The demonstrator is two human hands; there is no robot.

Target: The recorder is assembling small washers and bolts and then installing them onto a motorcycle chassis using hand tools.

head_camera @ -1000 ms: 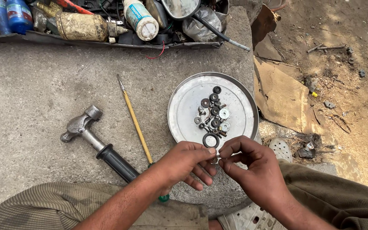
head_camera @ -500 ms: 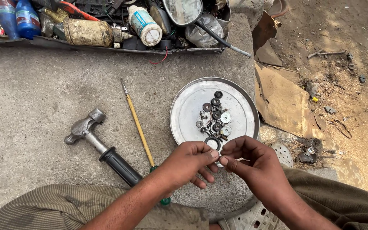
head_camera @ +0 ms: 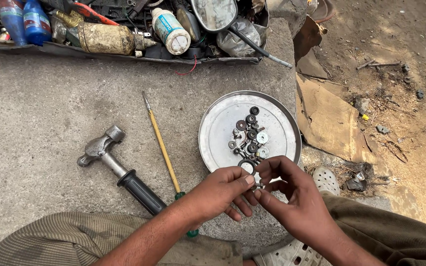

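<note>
Since half a second ago both hands have stayed together at the near rim of the round metal tray, fingertips working the same small piece; only the view has shifted slightly.

Taking the tray as the landmark and going left to right: well to its left a ball-peen hammer with a black grip lies slanted on the concrete slab. Between hammer and tray lies a long thin screwdriver with a yellow shaft and green handle, its tip pointing away from the person. The left hand comes up from the near left of the tray, thumb and forefinger pressed together on a small metal part, other fingers curled loosely beneath. That part sits just over the tray's near edge. On the tray itself is a cluster of washers and small rings, dark and silvery. The right hand meets the left from the near right of the tray, its fingertips pinching the same part. Beyond the tray's far edge a box holds bottles and tools. To the tray's right lies torn cardboard on dirt.
</note>
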